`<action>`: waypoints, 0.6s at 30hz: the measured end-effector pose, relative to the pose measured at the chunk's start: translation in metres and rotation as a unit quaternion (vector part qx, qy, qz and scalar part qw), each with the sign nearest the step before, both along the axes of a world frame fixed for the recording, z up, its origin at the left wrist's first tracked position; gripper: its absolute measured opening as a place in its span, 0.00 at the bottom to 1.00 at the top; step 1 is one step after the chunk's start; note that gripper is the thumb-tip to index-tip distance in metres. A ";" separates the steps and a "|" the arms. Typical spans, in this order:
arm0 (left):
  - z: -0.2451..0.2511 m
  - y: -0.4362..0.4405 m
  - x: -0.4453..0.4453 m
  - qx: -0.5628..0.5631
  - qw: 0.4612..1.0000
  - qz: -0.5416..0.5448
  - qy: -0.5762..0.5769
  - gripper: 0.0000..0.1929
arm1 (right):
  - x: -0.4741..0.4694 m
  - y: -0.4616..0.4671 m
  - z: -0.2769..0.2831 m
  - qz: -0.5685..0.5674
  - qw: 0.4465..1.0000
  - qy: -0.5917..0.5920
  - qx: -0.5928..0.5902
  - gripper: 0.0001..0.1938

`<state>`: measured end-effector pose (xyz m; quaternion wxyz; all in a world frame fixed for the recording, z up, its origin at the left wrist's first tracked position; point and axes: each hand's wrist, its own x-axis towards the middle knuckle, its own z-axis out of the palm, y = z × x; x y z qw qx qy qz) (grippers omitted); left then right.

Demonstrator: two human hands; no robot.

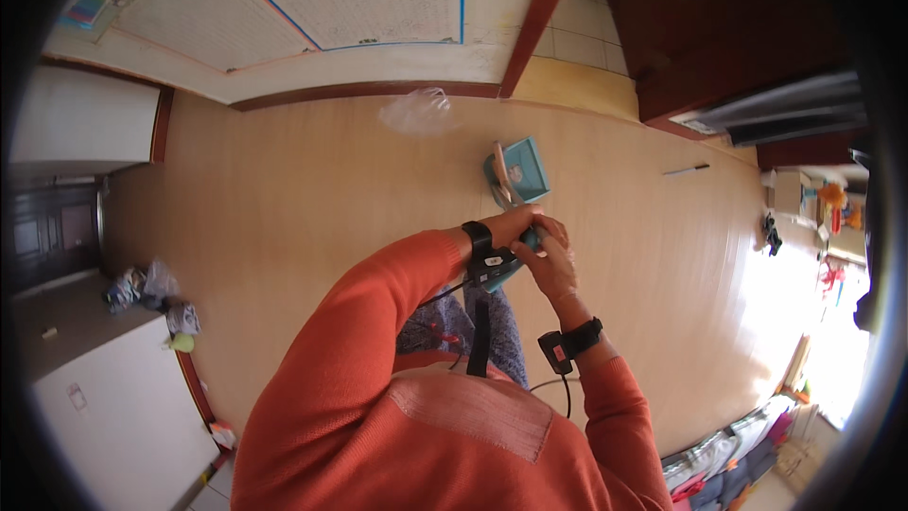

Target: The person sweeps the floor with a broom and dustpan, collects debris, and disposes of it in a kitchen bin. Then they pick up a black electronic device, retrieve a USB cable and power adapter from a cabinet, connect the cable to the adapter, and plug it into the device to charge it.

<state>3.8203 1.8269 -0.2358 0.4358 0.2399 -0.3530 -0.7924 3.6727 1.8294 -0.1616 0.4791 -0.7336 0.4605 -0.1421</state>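
Observation:
In front of my body, my left hand point(516, 224) and my right hand point(555, 264) meet, fingers curled around a slim handle-like thing with a dark teal part point(528, 237). Fingers and a black wrist device hide most of it. A pale piece reaches from beside my left hand towards an open teal plastic container point(537, 167) on the floor. A long, light-brown object point(501, 165) lies along the container's left side, and something small and pinkish shows inside. More teal surface point(500, 282) appears below the wrist device.
A clear plastic bag point(418, 112) lies by the wall's dark red skirting. To the right, a thin rod with a dark end point(687, 170) rests on the wood-look floor. Bags point(145, 287) stand at the left near a door. Cables hang from both wrist devices.

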 end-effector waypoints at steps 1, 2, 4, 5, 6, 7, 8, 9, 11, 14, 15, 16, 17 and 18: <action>0.002 -0.012 0.010 -0.095 0.994 -0.005 -0.054 0.21 | 0.005 -0.014 -0.006 -0.020 1.000 0.011 -0.004 0.28; 0.007 -0.018 0.012 0.043 0.999 -0.002 -0.031 0.22 | 0.006 -0.024 -0.010 -0.042 0.999 0.020 -0.006 0.26; 0.012 -0.036 0.018 0.285 0.958 -0.017 0.016 0.24 | 0.013 -0.049 -0.018 -0.085 0.996 -0.036 -0.003 0.21; 0.011 -0.046 0.022 0.318 0.948 -0.018 -0.008 0.26 | 0.015 -0.063 -0.020 -0.118 0.989 -0.088 0.016 0.18; 0.006 -0.055 0.027 0.322 0.945 -0.035 -0.035 0.27 | 0.013 -0.076 -0.019 -0.143 0.984 -0.095 0.039 0.17; -0.003 -0.059 0.033 0.327 0.942 -0.054 -0.060 0.29 | 0.009 -0.084 -0.014 -0.192 0.974 -0.072 0.090 0.16; -0.017 -0.060 0.042 0.305 0.950 -0.061 -0.025 0.27 | 0.008 -0.090 -0.010 -0.180 0.977 -0.076 0.086 0.15; -0.035 -0.062 0.051 0.300 0.947 -0.072 -0.089 0.26 | 0.008 -0.093 -0.006 -0.206 0.972 -0.057 0.095 0.15; -0.082 -0.067 0.071 0.281 0.937 -0.094 -0.188 0.25 | 0.012 -0.093 0.002 -0.155 0.987 -0.024 0.047 0.14; -0.170 -0.062 0.132 0.071 0.849 0.002 -0.524 0.14 | 0.028 -0.089 0.009 -0.144 0.990 0.012 0.000 0.13; -0.197 -0.059 0.149 0.079 0.791 0.027 -0.606 0.10 | 0.035 -0.088 0.010 -0.151 0.988 0.023 -0.007 0.13; -0.221 -0.053 0.167 0.091 0.760 0.047 -0.642 0.10 | 0.041 -0.087 0.012 -0.159 0.987 0.019 -0.007 0.13; -0.245 -0.053 0.187 0.087 0.741 0.056 -0.663 0.10 | 0.047 -0.089 0.013 -0.170 0.985 0.000 -0.009 0.14; -0.268 -0.056 0.208 0.090 0.724 0.055 -0.682 0.09 | 0.052 -0.091 0.013 -0.187 0.982 0.019 0.017 0.15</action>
